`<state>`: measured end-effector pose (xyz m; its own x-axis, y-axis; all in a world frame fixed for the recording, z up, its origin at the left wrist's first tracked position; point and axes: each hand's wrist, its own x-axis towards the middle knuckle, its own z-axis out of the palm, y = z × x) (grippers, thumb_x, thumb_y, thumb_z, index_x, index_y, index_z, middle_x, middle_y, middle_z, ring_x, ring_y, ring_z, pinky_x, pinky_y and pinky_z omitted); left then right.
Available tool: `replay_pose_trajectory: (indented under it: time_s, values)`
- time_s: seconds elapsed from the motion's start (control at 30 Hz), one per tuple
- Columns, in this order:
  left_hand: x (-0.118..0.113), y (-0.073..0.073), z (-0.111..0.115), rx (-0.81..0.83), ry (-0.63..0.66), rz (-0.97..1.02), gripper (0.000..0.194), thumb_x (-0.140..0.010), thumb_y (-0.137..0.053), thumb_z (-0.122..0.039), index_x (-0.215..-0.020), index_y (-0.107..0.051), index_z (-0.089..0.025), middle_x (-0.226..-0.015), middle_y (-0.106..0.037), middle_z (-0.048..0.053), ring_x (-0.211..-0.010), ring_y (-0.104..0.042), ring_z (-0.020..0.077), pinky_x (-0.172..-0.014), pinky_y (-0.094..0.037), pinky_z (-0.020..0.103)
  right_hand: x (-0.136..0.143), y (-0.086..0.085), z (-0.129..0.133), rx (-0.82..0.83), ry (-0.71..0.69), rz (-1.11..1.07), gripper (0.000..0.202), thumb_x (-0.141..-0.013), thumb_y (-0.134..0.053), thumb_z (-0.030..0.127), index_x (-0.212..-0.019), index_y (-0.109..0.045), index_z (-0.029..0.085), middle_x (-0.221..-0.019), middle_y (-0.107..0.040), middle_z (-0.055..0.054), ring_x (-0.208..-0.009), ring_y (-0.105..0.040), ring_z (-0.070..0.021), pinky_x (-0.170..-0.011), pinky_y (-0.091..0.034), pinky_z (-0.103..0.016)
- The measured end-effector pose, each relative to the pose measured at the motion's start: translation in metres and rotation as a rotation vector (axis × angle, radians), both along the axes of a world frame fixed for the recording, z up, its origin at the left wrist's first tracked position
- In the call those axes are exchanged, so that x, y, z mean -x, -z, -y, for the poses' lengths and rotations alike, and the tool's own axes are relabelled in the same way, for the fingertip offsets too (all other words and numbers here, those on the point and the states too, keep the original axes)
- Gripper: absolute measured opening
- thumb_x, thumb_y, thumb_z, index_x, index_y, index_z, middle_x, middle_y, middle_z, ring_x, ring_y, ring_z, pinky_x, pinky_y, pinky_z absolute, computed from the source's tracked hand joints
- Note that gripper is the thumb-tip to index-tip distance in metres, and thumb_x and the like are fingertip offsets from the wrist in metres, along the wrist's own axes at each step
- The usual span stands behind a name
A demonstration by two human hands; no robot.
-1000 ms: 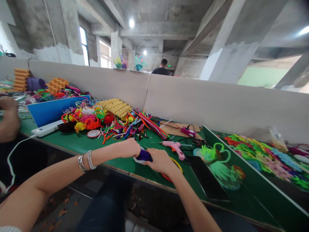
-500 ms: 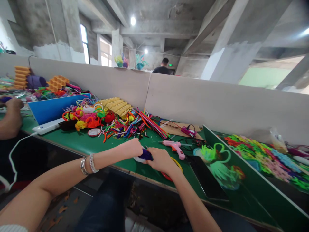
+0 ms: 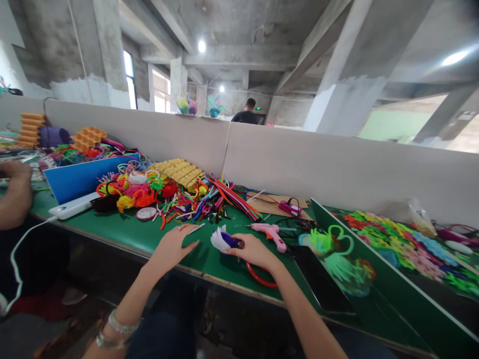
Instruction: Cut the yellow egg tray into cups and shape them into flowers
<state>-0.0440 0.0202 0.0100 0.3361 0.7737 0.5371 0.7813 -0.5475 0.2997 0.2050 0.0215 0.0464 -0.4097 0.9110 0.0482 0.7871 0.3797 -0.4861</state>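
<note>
Near the front edge of the table (image 3: 123,234), holds a purple-and-white tufted piece (image 3: 221,239) in the right hand (image 3: 250,248), pinched between thumb and fingers, with the white end toward the left. Holds the left hand (image 3: 172,249) near the same edge, left of the tufted piece and apart from it, with thumb spread wide of the fingers; cannot tell whether gripping the thin pale strip (image 3: 196,228) near the fingertips. Has a red loop (image 3: 260,279) below the right hand, close to the front edge, and a pink glue gun (image 3: 272,233) farther in. Has a black slab (image 3: 320,279) to the right, reaching toward that edge. Toward the table's back edge, has a heap of coloured pieces (image 3: 138,187). Left of the heap, nearer the front edge, has a white device (image 3: 75,205) with a blue mark too small to read. Beyond the back edge, over the partition (image 3: 269,154), shows a green sign (image 3: 258,108), also too small to read.
</note>
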Motion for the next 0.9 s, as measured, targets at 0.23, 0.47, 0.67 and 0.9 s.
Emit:
replay_pose_trajectory:
  time_s: [0.23,0.47,0.67,0.9]
  values:
    - [-0.017,0.012,0.024,0.145,0.051,0.170,0.046,-0.078,-0.050,-0.034,-0.122,-0.041,-0.021,-0.119,-0.054,0.007,-0.107,-0.051,0.0190,-0.090,-0.041,0.035,-0.004,0.007,-0.002,0.064,-0.055,-0.157,0.046,-0.068,-0.061,0.047,-0.103,-0.060,0.017,-0.091,-0.066,-0.003,-0.076,-0.059,-0.0180,-0.066,-0.043,-0.027]
    - [-0.030,0.035,0.024,0.285,0.077,0.379,0.057,-0.076,-0.052,-0.042,-0.127,-0.037,-0.021,-0.127,-0.048,0.011,-0.117,-0.042,0.0252,-0.099,-0.030,0.044,-0.005,0.017,-0.009,0.077,-0.023,-0.227,0.057,-0.067,-0.061,0.052,-0.111,-0.056,0.017,-0.096,-0.065,-0.006,-0.077,-0.058,-0.0199,-0.066,-0.045,-0.031]
    - [-0.053,0.032,0.001,0.639,0.321,1.106,0.073,-0.063,-0.064,-0.049,-0.123,-0.039,-0.016,-0.120,-0.051,0.014,-0.102,-0.055,0.0231,-0.085,-0.044,0.034,0.000,0.012,-0.005,0.164,-0.065,-0.397,0.052,-0.066,-0.063,0.048,-0.108,-0.059,0.018,-0.101,-0.064,-0.006,-0.087,-0.058,-0.0216,-0.076,-0.047,-0.034]
    - [-0.068,0.012,-0.002,0.914,0.307,1.378,0.050,-0.058,-0.069,-0.047,-0.095,-0.060,-0.015,-0.086,-0.066,0.006,-0.068,-0.061,0.0143,-0.059,-0.049,0.024,0.005,-0.003,0.004,0.132,-0.127,-0.416,0.051,-0.063,-0.068,0.043,-0.107,-0.059,0.019,-0.098,-0.065,-0.005,-0.087,-0.059,-0.0206,-0.078,-0.046,-0.034]
